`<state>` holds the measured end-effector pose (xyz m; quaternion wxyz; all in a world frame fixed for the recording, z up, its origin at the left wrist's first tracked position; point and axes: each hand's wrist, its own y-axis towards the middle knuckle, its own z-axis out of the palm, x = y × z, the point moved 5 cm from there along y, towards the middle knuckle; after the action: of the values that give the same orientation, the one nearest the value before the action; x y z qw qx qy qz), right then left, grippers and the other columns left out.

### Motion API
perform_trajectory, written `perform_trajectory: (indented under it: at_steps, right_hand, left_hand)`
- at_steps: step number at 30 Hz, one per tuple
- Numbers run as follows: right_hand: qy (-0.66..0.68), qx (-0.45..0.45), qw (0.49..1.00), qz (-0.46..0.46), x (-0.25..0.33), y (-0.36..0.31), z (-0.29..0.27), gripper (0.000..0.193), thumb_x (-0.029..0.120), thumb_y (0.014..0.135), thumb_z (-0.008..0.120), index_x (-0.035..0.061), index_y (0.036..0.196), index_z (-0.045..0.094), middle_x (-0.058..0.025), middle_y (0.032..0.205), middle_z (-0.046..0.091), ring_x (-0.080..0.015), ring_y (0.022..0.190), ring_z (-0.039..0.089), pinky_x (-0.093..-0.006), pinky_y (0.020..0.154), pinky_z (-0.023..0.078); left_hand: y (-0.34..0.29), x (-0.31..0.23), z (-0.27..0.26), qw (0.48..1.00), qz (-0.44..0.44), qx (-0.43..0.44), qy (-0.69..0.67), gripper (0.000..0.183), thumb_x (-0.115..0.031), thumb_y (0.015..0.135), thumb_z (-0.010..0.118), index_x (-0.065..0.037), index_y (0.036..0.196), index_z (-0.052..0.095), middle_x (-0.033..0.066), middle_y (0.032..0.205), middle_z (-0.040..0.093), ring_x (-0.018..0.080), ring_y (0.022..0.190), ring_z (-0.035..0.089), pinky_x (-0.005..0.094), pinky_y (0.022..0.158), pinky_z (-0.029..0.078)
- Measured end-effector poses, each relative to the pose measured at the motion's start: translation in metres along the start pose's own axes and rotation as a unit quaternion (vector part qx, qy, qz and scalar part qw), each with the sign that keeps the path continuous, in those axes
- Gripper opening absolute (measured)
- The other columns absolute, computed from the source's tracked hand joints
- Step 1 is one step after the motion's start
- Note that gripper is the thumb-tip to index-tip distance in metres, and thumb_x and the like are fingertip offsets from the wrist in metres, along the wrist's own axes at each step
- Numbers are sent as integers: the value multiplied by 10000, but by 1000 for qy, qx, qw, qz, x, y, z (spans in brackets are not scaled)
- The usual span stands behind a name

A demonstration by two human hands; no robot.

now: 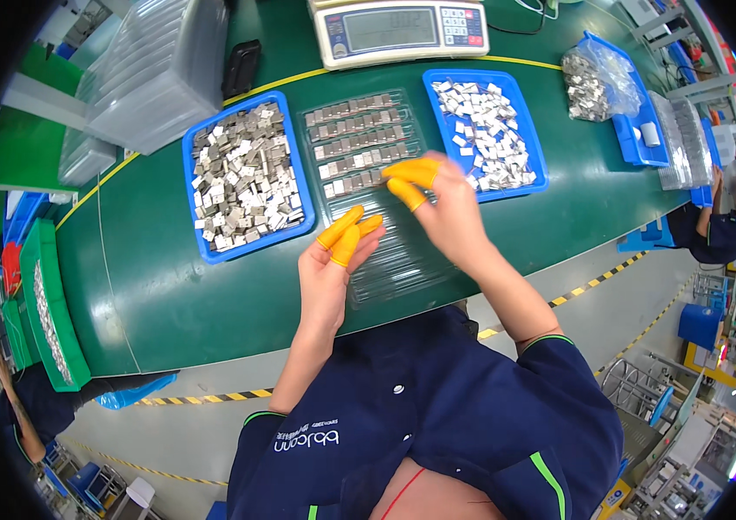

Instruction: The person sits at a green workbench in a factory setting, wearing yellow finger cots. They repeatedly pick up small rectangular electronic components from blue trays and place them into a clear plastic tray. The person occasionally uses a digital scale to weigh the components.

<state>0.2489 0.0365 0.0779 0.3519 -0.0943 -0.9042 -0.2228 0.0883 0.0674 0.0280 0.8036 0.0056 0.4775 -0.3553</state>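
Observation:
A clear plastic tray (403, 260) lies in front of me, with several rows of small silver-and-white connectors (355, 130) in its far part. Yellow finger cots cover the fingertips of both hands. My right hand (450, 208) is over the tray, thumb and forefinger drawn together at the right end of the nearest filled row; any part between them is too small to make out. Lower and to the left, my left hand (333, 264) hovers above the tray's near part with its fingertips closed together. What they hold, if anything, is hidden.
A blue bin (308, 212) of loose metal parts stands left of the tray. Another blue bin (538, 165) with white parts stands to its right. Beyond are a digital scale (368, 59), stacked clear trays (151, 78) and a black object (241, 68). Co-workers are at both sides.

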Motion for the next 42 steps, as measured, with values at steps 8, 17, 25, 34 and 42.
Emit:
perform_trajectory:
  at_steps: [8,17,25,34,42]
  right_hand:
    - [-219,-73,964,-131,-31,-3,14,138,64,642,648,90,770,690,-33,821,645,-173,810,577,-394,945,375]
    - [-171,-48,976,-127,-35,-3,18,158,56,640,664,97,790,690,-22,835,653,-176,821,586,-391,943,373]
    - [-293,-67,953,48,-68,15,-36,220,137,696,685,90,911,684,-113,857,648,-274,811,584,-389,810,436]
    - [-288,-58,948,121,-94,8,-35,123,90,681,676,45,794,686,-127,777,638,-289,727,607,-379,664,480]
    - [-264,-94,959,43,-86,9,-34,145,77,650,677,36,788,667,-121,752,613,-282,693,590,-363,636,482]
  left_hand:
    - [-27,-7,-44,994,54,-72,59,279,-103,903,501,60,1128,528,189,983,624,260,855,644,290,758,514]
    - [-24,-15,-57,987,91,-114,60,254,-97,895,522,65,1090,544,189,929,635,247,803,650,300,728,521]
    - [-19,-54,-86,931,222,-252,144,253,-69,877,549,58,1096,555,165,950,633,212,804,636,260,715,504]
    - [13,-102,-75,656,335,-230,636,193,-91,665,727,-36,844,680,104,842,615,261,866,519,351,799,403]
    - [48,-103,-70,551,292,-191,758,214,-190,660,738,-34,793,679,108,810,599,265,845,500,374,777,357]
